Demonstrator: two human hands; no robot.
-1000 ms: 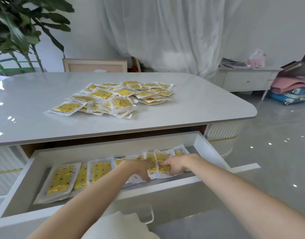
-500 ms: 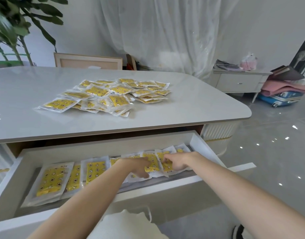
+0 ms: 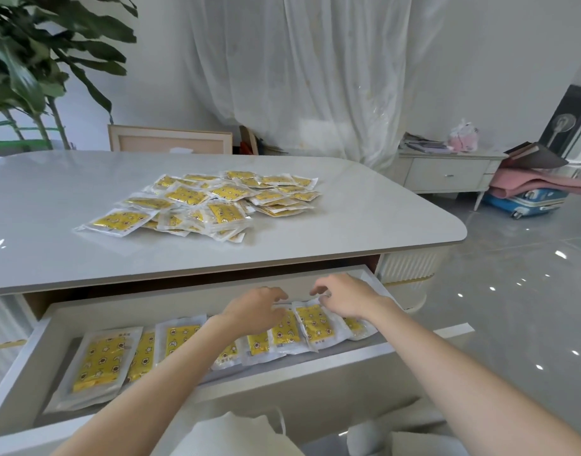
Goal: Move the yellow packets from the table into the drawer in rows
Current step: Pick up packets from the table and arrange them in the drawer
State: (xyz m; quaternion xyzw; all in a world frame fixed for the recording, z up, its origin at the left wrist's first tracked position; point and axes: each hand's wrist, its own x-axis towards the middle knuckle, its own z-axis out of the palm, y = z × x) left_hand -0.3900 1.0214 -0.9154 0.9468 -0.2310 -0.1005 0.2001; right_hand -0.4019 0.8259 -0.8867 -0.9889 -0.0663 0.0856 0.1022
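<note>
- The table: the big pile of yellow packets sits far back; a fast grab could spill some.
- The drawer, near: the row overlaps; a bump could mess it.
- The left hand and right hand hover close together, loose, holding nothing, over the row's right end.

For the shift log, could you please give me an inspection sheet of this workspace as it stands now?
Surface: glossy pale table top, with an open drawer below its front edge.
Job's things: loose pile of yellow packets on the table; overlapping row of packets in the drawer.
Clutter: white fabric item at the lower edge of the view.
Grippers: left hand and right hand are over the row's right end, fingers loosely curled; whether they grip a packet cannot be told.
Cables: nothing seen.
Surroundings: leafy plant, white curtain, sideboard, blue suitcase on the floor.
</note>
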